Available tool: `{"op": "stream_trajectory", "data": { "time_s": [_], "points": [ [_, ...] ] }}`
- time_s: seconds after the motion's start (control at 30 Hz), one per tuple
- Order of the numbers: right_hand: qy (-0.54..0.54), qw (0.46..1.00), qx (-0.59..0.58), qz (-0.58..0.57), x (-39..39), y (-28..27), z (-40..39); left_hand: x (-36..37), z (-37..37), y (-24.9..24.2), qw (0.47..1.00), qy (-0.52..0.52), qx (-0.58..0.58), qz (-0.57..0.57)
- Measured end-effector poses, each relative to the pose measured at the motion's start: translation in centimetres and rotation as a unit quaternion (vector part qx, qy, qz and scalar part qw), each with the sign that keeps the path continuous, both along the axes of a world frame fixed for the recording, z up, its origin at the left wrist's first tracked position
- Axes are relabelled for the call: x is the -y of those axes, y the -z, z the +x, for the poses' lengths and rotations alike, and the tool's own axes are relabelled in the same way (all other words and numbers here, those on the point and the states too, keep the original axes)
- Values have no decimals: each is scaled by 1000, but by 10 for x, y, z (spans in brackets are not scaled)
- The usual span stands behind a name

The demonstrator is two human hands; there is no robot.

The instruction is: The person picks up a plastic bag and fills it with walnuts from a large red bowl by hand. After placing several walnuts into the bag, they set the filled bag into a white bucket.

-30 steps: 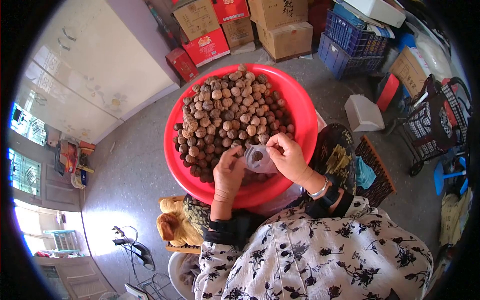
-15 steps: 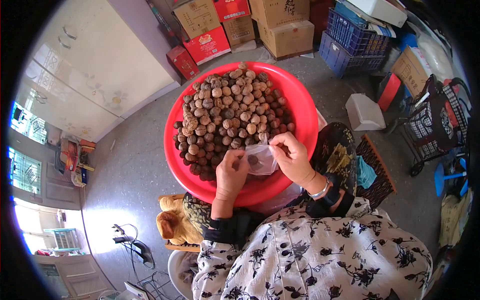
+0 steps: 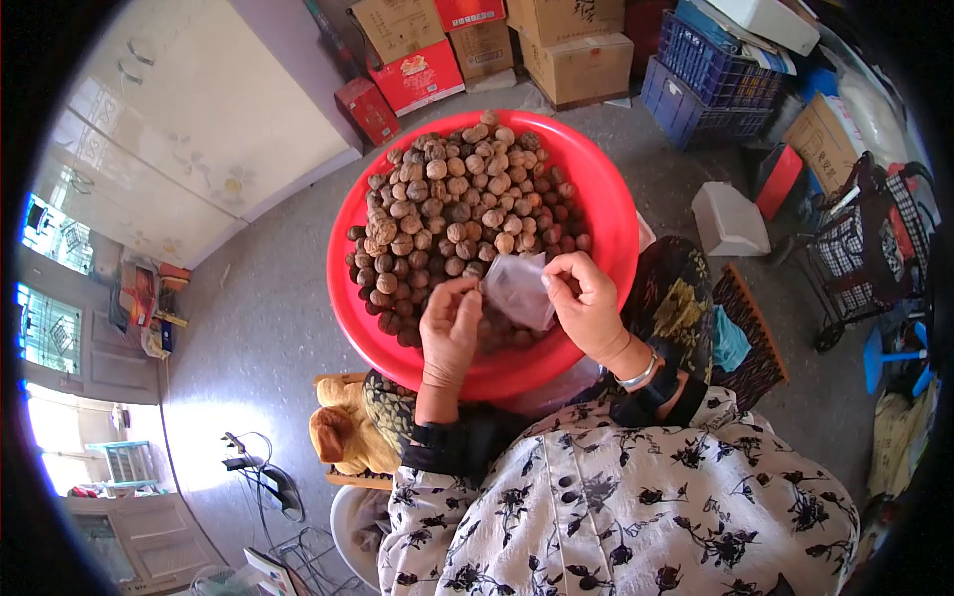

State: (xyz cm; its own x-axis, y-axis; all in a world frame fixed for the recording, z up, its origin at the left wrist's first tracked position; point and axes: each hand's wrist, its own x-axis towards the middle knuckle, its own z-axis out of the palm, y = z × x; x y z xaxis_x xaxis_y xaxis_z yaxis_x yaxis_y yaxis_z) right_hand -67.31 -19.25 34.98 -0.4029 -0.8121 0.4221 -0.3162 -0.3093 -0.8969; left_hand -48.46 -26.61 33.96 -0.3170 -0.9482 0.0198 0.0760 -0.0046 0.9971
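Observation:
A small clear plastic bag [image 3: 519, 291] is stretched between my two hands over the near part of a red basin [image 3: 618, 214]. My left hand [image 3: 450, 330] has its thumb and fingers closed at the bag's left edge. Thumb and forefinger of my right hand [image 3: 586, 306] pinch the bag's upper right edge. A large heap of walnuts [image 3: 452, 199] fills the basin, highest toward the far side. More walnuts lie under and just below the bag, partly hidden by it and by my left hand.
Cardboard boxes [image 3: 579, 70] and blue crates [image 3: 711, 74] stand beyond the basin. A white foam box [image 3: 730, 221] and a wheeled cart [image 3: 860, 253] are to the right. A yellow plush item [image 3: 348, 427] and cables [image 3: 273, 487] lie at the lower left, below pale cabinets [image 3: 189, 109].
The bag has been raised and tilted, away from my body. A dark round shape that showed through it before no longer shows. Both hands have shifted slightly, still at its edges.

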Motion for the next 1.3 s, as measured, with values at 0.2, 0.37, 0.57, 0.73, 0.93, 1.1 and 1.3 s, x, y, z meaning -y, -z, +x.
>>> {"op": "stream_trajectory", "data": {
  "time_s": [0.2,0.37,0.57,0.73,0.93,1.1,1.3],
  "points": [
    [11,1000,20,9,3,3,1,24,13,51,962,-35,248,-108],
    [2,1000,12,6,5,6,2,18,7,70,840,184,483,-162],
    [-9,1000,8,18,4,7,3,14,4,77,799,241,544,-84],
    [-15,999,14,27,4,4,4,9,5,74,798,219,551,-108],
    [-28,999,-7,38,4,6,3,12,0,71,821,222,523,-51],
    [-13,999,-15,27,5,6,4,10,3,69,820,259,499,-104],
    [-24,999,-12,44,4,8,3,7,-1,63,843,259,451,-134]
  ]
}}
